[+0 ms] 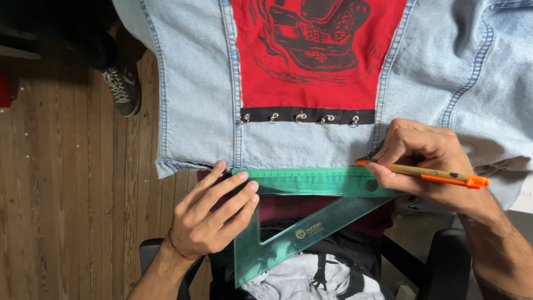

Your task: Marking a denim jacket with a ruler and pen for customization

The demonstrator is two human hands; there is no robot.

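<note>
At the far left, a dark sneaker (123, 89) stands on the wooden plank floor (66, 194), well apart from the work. A light blue denim garment (194, 83) lies spread flat across the upper part of the view, its lower hem running just above the hands. Sewn into its middle is a red fabric patch (319, 55) printed with a black drawing, and along the patch's bottom edge runs a black strip (311, 115) carrying a row of small metal rings. Just below the hem lies a transparent green triangle ruler (311, 191), its long graded edge set parallel to the hem and its point reaching down over the person's lap. The left hand (208, 214) is open, its fingers spread and pressed flat on the ruler's left end. The right hand (425, 164) is closed around an orange and tan pen (427, 173), pinched between thumb and fingers, with its tip touching the ruler's top edge near the right end, at the denim hem.
</note>
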